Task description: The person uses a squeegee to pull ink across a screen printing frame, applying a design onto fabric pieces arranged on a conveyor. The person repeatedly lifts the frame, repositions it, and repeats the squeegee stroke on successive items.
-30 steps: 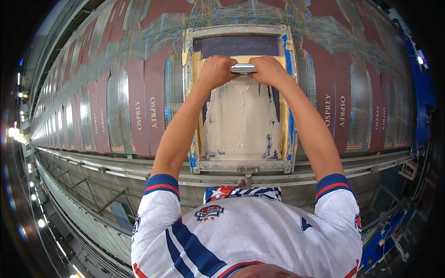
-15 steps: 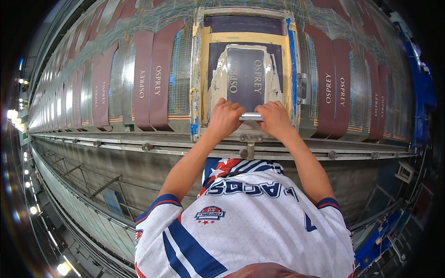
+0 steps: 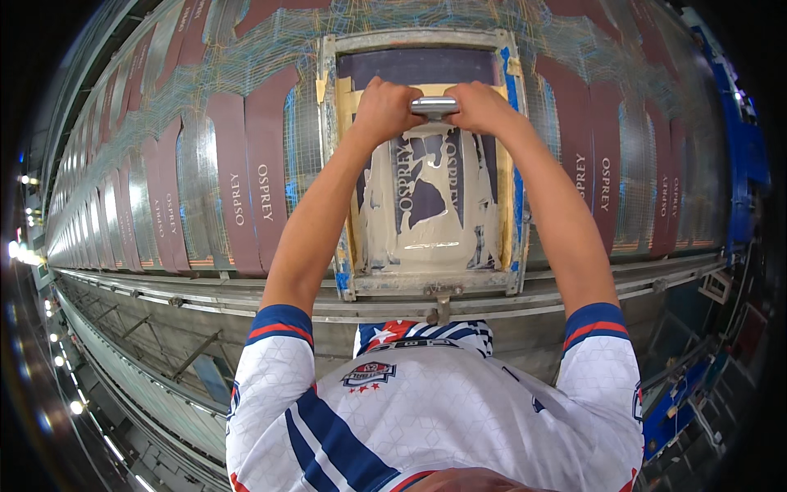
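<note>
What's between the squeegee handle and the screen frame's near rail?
Head view: cream ink, patchy over the dark screen with lettering showing, covers much of the stretch from the metal squeegee handle to the frame's near rail.

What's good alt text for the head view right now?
A person's left hand and right hand grip a silver bar near the far end of a rectangular frame, whose dark screen is patchily smeared with cream paste. Maroon pieces lie on both sides.

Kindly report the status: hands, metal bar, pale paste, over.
Left hand and right hand: both gripping metal bar. Pale paste: uneven inside frame, dark patches showing. No obstruction seen at the bar.
</note>
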